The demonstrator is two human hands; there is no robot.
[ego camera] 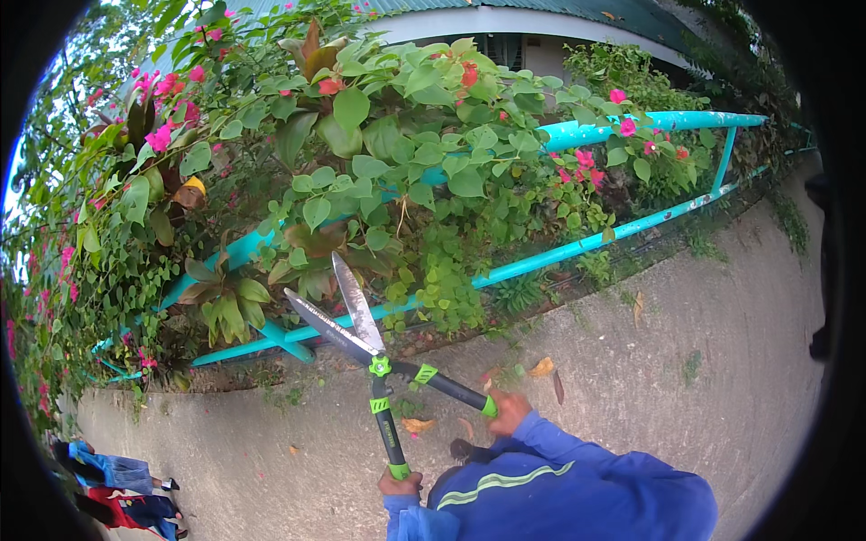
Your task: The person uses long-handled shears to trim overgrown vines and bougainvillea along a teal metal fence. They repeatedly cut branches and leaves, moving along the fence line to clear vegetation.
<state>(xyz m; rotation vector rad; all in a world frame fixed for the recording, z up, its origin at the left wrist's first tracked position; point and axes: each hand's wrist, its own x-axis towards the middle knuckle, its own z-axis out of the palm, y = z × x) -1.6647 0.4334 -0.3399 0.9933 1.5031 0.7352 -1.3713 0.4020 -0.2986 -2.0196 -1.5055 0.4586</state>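
Note:
Both hands hold a pair of hedge shears [380, 366] with black and green handles. My left hand [400, 483] grips the end of the lower handle, and my right hand [509, 411] grips the end of the other one. The two metal blades stand apart, pointing up and left at the edge of a bougainvillea bush [440, 155] with pink flowers. Their tips lie before its lower leaves, near a turquoise metal railing [528, 265]. Whether a blade touches a leaf, I cannot tell. Blue sleeves cover both arms.
A concrete path [649, 365] with scattered dry leaves [417, 425] runs below the railing. Two people [122, 470] are on the path at the lower left. Behind the bush stands a house with a green corrugated roof [582, 15]. Several broad-leaved plants [230, 297] grow between the rails.

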